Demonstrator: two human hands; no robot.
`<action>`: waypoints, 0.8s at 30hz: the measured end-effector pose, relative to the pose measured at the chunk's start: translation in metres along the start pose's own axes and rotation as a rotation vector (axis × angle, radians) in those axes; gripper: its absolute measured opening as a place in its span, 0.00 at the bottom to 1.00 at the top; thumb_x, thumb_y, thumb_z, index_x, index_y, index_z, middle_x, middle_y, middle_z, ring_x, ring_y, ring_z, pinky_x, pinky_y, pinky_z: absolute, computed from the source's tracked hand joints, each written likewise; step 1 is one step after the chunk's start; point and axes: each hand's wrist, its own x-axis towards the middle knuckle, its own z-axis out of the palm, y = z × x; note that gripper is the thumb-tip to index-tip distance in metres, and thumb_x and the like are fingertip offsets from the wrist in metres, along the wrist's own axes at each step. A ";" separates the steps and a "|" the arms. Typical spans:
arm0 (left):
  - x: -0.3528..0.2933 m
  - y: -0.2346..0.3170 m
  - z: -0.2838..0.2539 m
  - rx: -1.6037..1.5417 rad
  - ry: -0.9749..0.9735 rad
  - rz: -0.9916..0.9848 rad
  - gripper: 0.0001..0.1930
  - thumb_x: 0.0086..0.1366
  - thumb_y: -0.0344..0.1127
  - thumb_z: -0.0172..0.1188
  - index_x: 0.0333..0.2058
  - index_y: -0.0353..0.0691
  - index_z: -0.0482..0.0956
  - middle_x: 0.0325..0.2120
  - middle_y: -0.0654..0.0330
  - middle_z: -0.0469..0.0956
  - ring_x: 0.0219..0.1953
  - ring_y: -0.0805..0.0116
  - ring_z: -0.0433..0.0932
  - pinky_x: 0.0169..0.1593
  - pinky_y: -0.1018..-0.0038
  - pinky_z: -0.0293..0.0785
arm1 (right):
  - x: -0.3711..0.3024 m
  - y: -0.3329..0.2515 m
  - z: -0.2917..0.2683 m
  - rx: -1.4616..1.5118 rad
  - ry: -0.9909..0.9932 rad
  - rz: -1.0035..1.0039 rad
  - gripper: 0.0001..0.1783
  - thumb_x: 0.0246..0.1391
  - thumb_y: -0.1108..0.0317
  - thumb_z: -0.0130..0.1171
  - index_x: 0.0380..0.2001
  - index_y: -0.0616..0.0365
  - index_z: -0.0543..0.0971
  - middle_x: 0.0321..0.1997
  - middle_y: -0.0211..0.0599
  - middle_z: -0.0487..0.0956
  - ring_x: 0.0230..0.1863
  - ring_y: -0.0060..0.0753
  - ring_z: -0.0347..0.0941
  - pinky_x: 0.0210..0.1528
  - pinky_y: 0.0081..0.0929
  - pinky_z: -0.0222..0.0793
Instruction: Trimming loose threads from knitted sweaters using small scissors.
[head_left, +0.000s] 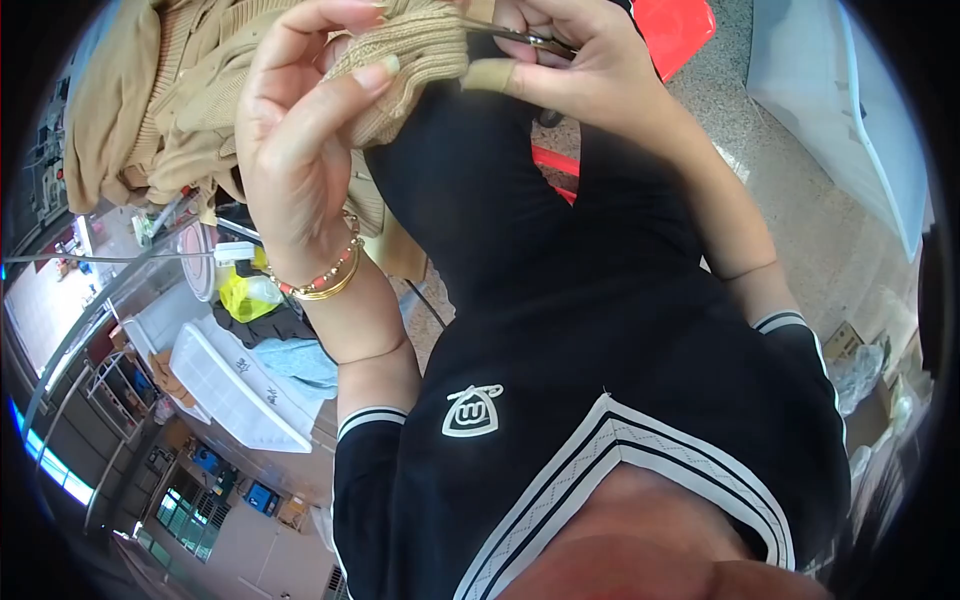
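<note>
At the top of the head view, my left hand [305, 130] pinches a beige ribbed knit cuff [425, 55] between thumb and fingers. My right hand [590, 65] is closed round a slim metal tool [545, 43] that looks like thread snips. Its narrow point touches or lies just behind the cuff's right edge; which of the two I cannot tell. A tan wrap [488, 76] covers my right thumb's tip. More of the beige knitwear [190, 110] lies heaped to the left, beyond my left hand.
A red plastic stool [680, 35] stands at the upper right, beside a large translucent bin [835, 110]. To the left are a white plastic basket [235, 385], a light blue cloth [295, 362] and a yellow bag [245, 297]. My lap in black clothing lies beneath the hands.
</note>
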 end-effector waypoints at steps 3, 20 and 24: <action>-0.003 -0.002 -0.003 0.032 -0.036 0.085 0.18 0.61 0.22 0.54 0.51 0.27 0.73 0.51 0.50 0.73 0.57 0.65 0.71 0.61 0.75 0.64 | 0.007 0.011 0.004 -0.156 0.033 -0.012 0.24 0.51 0.77 0.69 0.53 0.60 0.79 0.42 0.30 0.80 0.35 0.21 0.71 0.37 0.19 0.66; -0.016 0.011 0.007 0.446 0.065 0.287 0.12 0.65 0.27 0.61 0.46 0.28 0.81 0.39 0.59 0.79 0.42 0.72 0.76 0.48 0.80 0.69 | 0.022 -0.033 0.003 0.565 0.061 0.530 0.12 0.63 0.69 0.59 0.47 0.63 0.80 0.28 0.16 0.72 0.22 0.06 0.56 0.23 0.11 0.45; -0.027 0.041 0.029 0.073 0.072 0.020 0.13 0.67 0.28 0.58 0.47 0.25 0.78 0.38 0.61 0.80 0.40 0.76 0.76 0.48 0.82 0.68 | 0.008 -0.054 -0.009 0.528 0.087 0.429 0.09 0.62 0.72 0.60 0.44 0.63 0.81 0.32 0.22 0.77 0.29 0.11 0.67 0.30 0.12 0.59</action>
